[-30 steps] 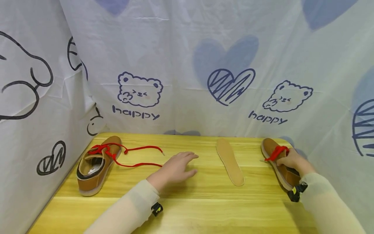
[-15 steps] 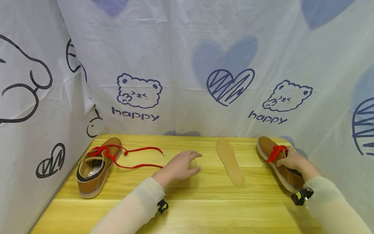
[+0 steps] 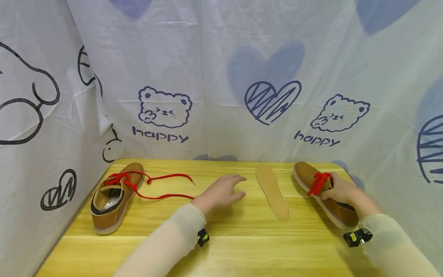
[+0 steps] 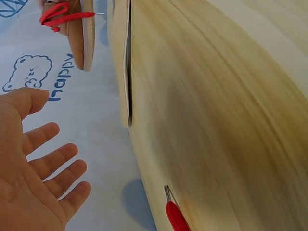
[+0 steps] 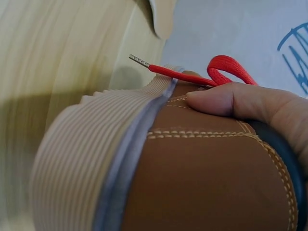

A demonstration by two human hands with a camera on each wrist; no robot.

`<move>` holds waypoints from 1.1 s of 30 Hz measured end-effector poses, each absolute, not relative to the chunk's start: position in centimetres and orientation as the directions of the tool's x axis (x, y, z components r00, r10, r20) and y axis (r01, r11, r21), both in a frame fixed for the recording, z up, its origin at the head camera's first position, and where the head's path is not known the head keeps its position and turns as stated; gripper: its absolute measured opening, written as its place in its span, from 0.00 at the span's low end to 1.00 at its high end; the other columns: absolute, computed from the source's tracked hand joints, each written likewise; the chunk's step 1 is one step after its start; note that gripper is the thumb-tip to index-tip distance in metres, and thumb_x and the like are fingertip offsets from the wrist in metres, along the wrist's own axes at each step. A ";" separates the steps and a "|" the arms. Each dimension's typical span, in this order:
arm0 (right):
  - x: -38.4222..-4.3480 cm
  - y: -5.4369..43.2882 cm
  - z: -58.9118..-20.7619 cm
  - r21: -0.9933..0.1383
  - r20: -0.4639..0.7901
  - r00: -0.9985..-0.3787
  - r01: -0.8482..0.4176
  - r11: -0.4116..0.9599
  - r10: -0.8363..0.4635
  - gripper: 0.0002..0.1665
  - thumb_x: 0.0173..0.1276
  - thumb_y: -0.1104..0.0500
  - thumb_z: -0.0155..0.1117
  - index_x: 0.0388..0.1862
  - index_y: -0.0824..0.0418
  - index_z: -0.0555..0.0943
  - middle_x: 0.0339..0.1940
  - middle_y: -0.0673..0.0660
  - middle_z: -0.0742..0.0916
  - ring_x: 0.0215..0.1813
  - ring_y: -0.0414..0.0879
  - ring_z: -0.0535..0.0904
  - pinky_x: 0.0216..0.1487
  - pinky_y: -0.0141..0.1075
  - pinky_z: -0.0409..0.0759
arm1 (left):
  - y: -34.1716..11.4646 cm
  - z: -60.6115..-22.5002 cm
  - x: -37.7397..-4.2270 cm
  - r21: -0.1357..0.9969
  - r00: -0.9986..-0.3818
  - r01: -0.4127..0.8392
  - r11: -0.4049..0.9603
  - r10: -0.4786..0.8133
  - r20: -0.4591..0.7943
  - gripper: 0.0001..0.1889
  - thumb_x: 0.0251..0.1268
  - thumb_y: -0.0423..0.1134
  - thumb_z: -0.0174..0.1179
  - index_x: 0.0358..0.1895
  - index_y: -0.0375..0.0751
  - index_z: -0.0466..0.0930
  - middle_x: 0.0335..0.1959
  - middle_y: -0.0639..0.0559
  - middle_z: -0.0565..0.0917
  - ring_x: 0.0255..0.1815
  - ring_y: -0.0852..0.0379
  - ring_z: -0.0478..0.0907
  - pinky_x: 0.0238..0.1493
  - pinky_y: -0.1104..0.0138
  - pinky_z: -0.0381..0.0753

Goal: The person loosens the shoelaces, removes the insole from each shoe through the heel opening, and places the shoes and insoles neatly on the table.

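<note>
My right hand (image 3: 344, 191) grips a brown shoe (image 3: 306, 174) with red laces at the right of the table. Its thumb (image 5: 211, 102) presses on the shoe's side in the right wrist view; the other fingers are mostly hidden. The ribbed sole (image 5: 77, 159) is tipped into that camera's view. My left hand (image 3: 221, 191) hovers palm inward over the middle of the table, fingers loosely spread and holding nothing. Just right of it lies a tan insole (image 3: 273, 194). In the left wrist view the same left hand (image 4: 33, 168) appears with its fingers apart.
A second brown shoe (image 3: 108, 217) stands upright at the left, its red lace (image 3: 169, 176) trailing across the wooden table (image 3: 242, 250) towards my left hand. White printed cloth (image 3: 214, 115) hangs behind the table and along both sides.
The right hand has carried its shoe leftward, closer to the insole. My left hand has drifted right and slightly away from me, also nearing the insole. The left shoe stays put.
</note>
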State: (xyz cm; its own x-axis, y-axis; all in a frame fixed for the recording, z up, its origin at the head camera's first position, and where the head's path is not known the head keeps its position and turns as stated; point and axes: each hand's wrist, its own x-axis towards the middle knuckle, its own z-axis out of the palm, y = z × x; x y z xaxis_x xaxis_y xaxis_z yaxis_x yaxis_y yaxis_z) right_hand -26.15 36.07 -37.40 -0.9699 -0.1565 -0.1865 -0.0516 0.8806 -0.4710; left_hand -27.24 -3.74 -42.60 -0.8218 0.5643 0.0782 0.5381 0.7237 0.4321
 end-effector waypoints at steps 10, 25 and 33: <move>-25.7 33.7 -37.1 -0.454 -0.194 -0.958 -0.105 0.885 -0.213 0.48 0.54 0.59 0.72 0.67 0.76 0.58 0.59 0.82 0.75 0.58 0.75 0.74 0.56 0.64 0.73 | -1.7 -43.0 -28.3 0.501 -0.825 0.524 0.688 0.557 0.097 0.29 0.77 0.52 0.52 0.76 0.48 0.64 0.74 0.50 0.68 0.75 0.49 0.63 0.74 0.55 0.61; -25.0 30.7 -36.5 -0.457 -0.188 -0.940 -0.171 0.873 -0.283 0.47 0.53 0.59 0.73 0.68 0.71 0.60 0.57 0.77 0.79 0.55 0.68 0.77 0.53 0.60 0.76 | 1.6 -43.3 -29.2 0.620 -0.846 0.480 0.621 0.515 0.139 0.31 0.79 0.55 0.48 0.79 0.51 0.57 0.77 0.51 0.63 0.77 0.49 0.59 0.75 0.55 0.59; -24.5 29.3 -36.5 -0.460 -0.184 -0.934 -0.193 0.867 -0.306 0.47 0.55 0.58 0.75 0.69 0.70 0.61 0.58 0.75 0.80 0.55 0.67 0.78 0.53 0.60 0.77 | 2.9 -44.0 -30.1 0.654 -0.874 0.425 0.626 0.471 0.117 0.36 0.76 0.64 0.44 0.80 0.54 0.54 0.79 0.53 0.59 0.78 0.48 0.56 0.76 0.52 0.58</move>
